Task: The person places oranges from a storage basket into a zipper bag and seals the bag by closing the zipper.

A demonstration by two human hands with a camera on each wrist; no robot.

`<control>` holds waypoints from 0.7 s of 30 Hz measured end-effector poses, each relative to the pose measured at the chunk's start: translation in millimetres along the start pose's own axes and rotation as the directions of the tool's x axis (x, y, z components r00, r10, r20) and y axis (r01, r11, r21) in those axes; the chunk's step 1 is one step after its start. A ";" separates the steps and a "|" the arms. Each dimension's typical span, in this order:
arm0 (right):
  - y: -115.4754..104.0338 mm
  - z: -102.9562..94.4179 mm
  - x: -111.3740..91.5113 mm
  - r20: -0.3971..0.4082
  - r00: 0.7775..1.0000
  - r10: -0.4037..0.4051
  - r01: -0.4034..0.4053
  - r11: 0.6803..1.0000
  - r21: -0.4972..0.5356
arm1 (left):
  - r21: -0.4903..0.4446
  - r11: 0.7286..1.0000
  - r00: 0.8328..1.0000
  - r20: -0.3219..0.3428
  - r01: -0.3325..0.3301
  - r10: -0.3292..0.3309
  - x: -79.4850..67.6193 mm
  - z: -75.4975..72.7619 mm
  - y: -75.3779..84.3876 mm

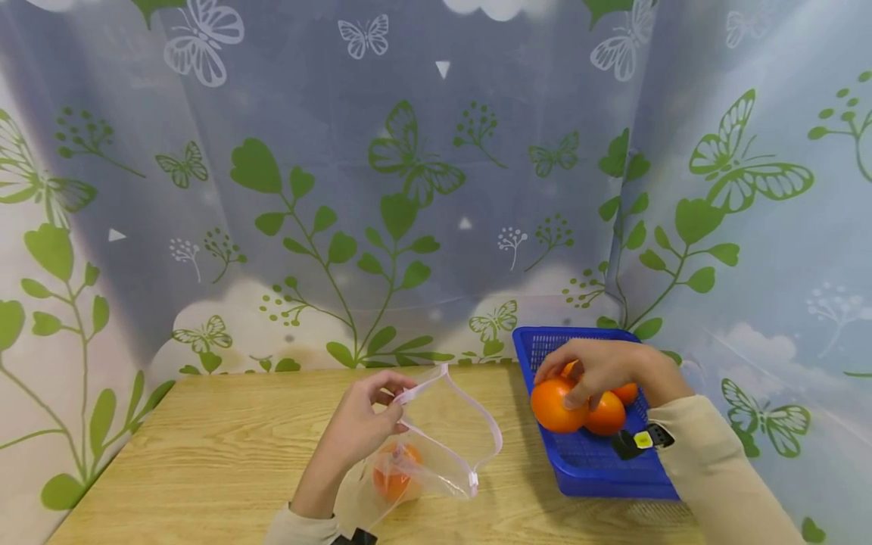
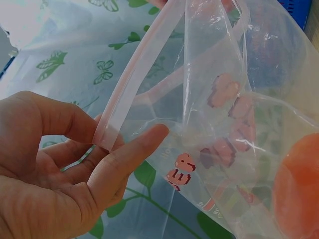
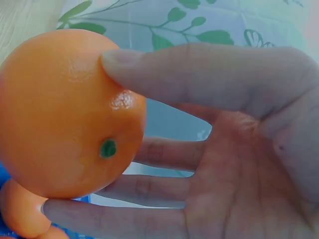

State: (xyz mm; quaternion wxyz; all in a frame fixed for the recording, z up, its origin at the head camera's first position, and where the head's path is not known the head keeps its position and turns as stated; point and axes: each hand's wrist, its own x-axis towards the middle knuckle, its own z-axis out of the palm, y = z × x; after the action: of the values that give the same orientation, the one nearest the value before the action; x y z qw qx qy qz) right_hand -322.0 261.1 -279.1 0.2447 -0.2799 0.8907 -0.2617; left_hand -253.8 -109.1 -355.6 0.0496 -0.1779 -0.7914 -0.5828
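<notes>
My left hand (image 1: pixel 368 420) pinches the pink-edged rim of a clear zip bag (image 1: pixel 443 462), whose mouth gapes toward the right. Inside the bag, low down, lies one orange (image 1: pixel 395 473). In the left wrist view the bag's strip (image 2: pixel 132 74) runs between my thumb and fingers, and red lettering shows on the plastic. Over the blue basket (image 1: pixel 572 481), my right hand (image 1: pixel 599 371) grips another orange (image 1: pixel 555 406) between thumb and fingers. That orange (image 3: pixel 65 114) shows a green stem spot in the right wrist view. More oranges (image 1: pixel 606 415) sit beneath it, partly hidden by the hand.
The basket stands at the right of the wooden table (image 1: pixel 238 431), near the back. A printed curtain (image 1: pixel 327 227) with butterflies and leaves rises behind the table and at both sides. The pink slider (image 1: pixel 473 483) sits at the bag's near right corner.
</notes>
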 end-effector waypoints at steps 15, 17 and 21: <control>-16.3 7.9 1.3 -0.059 0.964 -0.260 0.251 0.960 -0.126 | 0.005 1.000 1.000 -0.017 0.022 -0.022 0.9 2.1 -0.4; -19.5 10.1 1.9 -0.066 0.959 -0.274 0.265 0.957 -0.120 | 0.006 1.000 1.000 -0.018 0.022 -0.022 1.4 2.5 -0.9; -26.0 14.1 3.2 -0.083 0.949 -0.304 0.296 0.950 -0.099 | 0.005 1.000 1.000 -0.013 0.014 -0.014 1.6 2.4 -1.6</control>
State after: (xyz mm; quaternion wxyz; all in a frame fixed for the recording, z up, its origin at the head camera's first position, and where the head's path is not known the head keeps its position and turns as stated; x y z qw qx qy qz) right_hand -306.4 236.1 -274.8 0.1463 -0.4091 0.8589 -0.2711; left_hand -255.5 -106.9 -357.3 0.0512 -0.1685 -0.7936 -0.5824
